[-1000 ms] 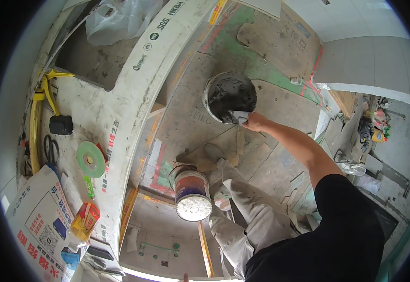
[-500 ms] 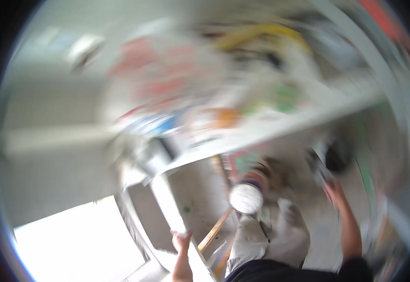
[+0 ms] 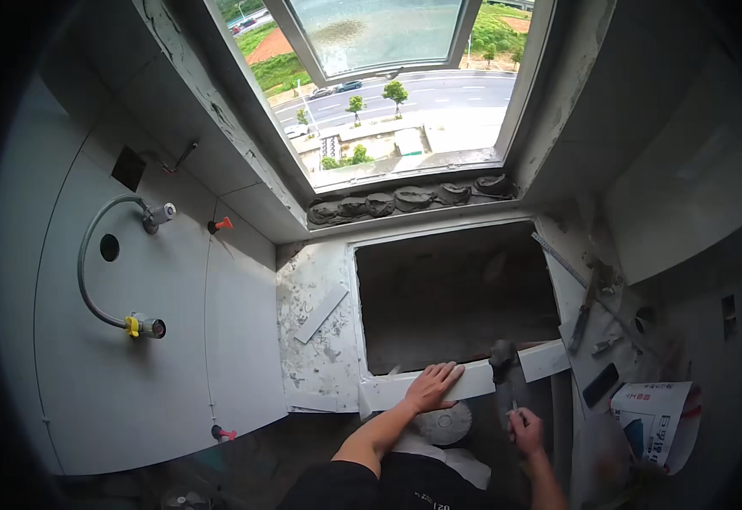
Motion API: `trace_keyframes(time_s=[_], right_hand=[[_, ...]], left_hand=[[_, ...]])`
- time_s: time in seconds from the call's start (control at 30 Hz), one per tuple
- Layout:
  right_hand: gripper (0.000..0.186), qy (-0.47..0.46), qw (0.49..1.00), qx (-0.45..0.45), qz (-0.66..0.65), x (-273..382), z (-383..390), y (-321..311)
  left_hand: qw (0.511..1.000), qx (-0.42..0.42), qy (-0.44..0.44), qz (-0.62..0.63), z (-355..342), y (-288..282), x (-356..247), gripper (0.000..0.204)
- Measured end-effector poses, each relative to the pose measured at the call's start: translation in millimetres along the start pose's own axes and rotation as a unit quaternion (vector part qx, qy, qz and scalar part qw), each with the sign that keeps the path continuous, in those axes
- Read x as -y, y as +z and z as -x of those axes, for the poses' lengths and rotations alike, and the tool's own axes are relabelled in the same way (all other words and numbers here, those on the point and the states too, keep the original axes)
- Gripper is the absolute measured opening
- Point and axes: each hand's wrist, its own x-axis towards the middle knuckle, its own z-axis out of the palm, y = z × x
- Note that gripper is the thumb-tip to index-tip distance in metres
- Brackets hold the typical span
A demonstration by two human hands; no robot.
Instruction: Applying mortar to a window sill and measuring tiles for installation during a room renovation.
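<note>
My left hand [image 3: 433,387] lies on the white front strip [image 3: 475,381] of a countertop, its fingers stretched over the edge. In my right hand [image 3: 525,429] is the handle of a trowel [image 3: 508,396], held at that same strip, right of my left hand. A lump of grey mortar [image 3: 502,354] sits at the trowel's far end. Beyond both hands the countertop has a large dark rectangular opening [image 3: 456,293]. Several wet mortar dabs [image 3: 413,198] lie in a row along the ledge below the window.
A narrow pale strip [image 3: 322,313] lies on the mortar-spattered left counter. At right are a long-handled tool [image 3: 582,327], a dark phone-like slab [image 3: 600,385] and a printed bag [image 3: 656,422]. A metal hose [image 3: 87,274] juts from the left wall. The window sash [image 3: 371,38] stands open ahead.
The view has swung from a blurred, cluttered area to the countertop below the window. My left hand has gone from a white upright edge to the front strip; my right now holds the mortar-loaded trowel there.
</note>
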Motion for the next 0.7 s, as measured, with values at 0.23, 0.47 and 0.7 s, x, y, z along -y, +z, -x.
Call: trace_keyframes(time_s=[0.23, 0.47, 0.7], right_hand=[[0.029, -0.349, 0.898, 0.142, 0.226, 336.0, -218.4, 127.5], [0.031, -0.582, 0.778, 0.129, 0.199, 470.1, -320.2, 272.7], [0.035, -0.504, 0.711, 0.158, 0.464, 362.0, -486.1, 376.1]], left_hand=[[0.997, 0.018, -0.021, 0.066, -2.0, 3.0, 16.5, 0.113], [0.994, 0.039, -0.053, 0.089, 2.4, 2.5, 27.7, 0.114], [0.999, 0.005, 0.001, 0.046, -7.7, 24.5, 37.4, 0.093]])
